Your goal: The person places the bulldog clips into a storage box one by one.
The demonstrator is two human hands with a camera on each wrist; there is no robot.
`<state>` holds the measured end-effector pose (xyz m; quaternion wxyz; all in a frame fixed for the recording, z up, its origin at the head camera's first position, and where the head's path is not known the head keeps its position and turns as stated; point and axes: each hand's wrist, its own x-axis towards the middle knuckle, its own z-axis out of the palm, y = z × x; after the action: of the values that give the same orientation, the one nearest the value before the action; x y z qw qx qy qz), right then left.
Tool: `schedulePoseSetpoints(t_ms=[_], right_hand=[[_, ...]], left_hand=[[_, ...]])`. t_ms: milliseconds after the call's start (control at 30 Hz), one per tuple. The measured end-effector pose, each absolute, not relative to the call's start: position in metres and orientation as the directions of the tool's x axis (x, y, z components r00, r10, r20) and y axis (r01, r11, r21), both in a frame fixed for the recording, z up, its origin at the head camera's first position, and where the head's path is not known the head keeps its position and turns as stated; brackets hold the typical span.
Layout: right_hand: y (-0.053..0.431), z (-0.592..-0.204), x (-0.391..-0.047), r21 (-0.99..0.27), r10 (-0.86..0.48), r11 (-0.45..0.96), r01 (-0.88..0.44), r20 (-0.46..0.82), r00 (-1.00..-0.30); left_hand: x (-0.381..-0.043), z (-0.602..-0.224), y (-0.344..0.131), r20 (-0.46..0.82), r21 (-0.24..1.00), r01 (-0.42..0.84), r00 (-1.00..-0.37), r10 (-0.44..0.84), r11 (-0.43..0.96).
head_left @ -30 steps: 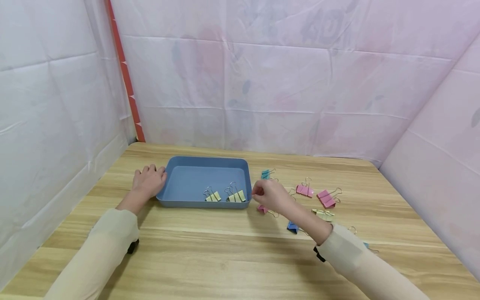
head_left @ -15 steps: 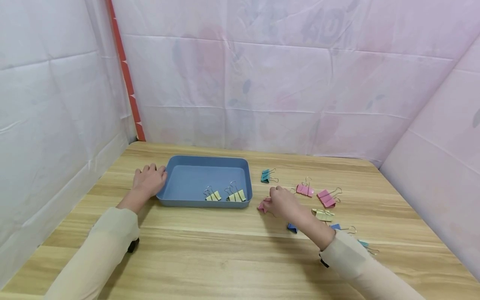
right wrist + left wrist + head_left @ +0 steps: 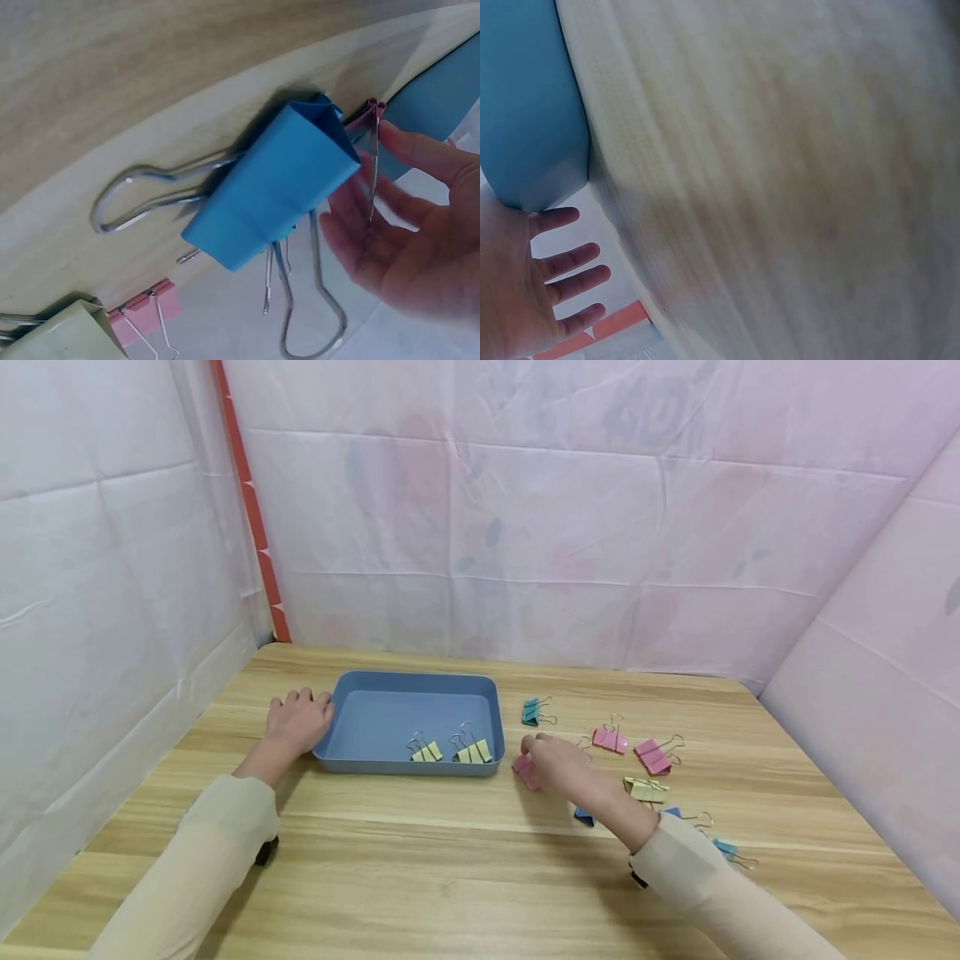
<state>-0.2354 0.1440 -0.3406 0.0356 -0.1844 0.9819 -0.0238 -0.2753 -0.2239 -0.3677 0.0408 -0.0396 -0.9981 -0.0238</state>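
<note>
My left hand [image 3: 296, 725] rests against the left end of the blue-grey tray [image 3: 408, 769]. Its fingers look straight in the left wrist view, near the tray's side; the thumb is hidden. Right of the tray, my right hand [image 3: 557, 762] pinches a pink binder clip [image 3: 526, 772] low over the table. In the right wrist view, the thumb lies on that pink clip's edge [image 3: 366, 120] and the other fingers curl behind it. Two pale yellow binder clips, one smaller [image 3: 427, 753] and one larger [image 3: 472, 752], stand inside the tray along its front wall.
Around my right arm lie a teal binder clip [image 3: 532, 712], two pink ones [image 3: 610, 741] [image 3: 654, 758], a yellow one [image 3: 647, 790] and several blue ones, partly covered. A blue clip [image 3: 274, 187] looms close in the right wrist view. White cloth walls [image 3: 525, 527] surround the table.
My right hand moved from the tray's right edge down to the nearby pink binder clip, which has since turned in its fingers. The left hand and tray stayed still.
</note>
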Motion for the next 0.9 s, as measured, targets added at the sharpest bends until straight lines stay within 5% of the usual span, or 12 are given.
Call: schedulePoseSetpoints(t_ms=[367, 900], right_hand=[[0.153, -0.342, -0.235, -0.212, -0.211, 0.958, -0.194, -0.059, -0.976], [0.155, -0.349, -0.235, -0.241, -0.296, 0.932, -0.271, -0.075, -0.952]], left_hand=[[-0.275, -0.367, -0.223, 0.088, 0.048, 0.084, -0.993, 0.079, 0.995], [-0.275, -0.368, -0.224, 0.094, 0.061, 0.088, -0.992, 0.082, 0.994]])
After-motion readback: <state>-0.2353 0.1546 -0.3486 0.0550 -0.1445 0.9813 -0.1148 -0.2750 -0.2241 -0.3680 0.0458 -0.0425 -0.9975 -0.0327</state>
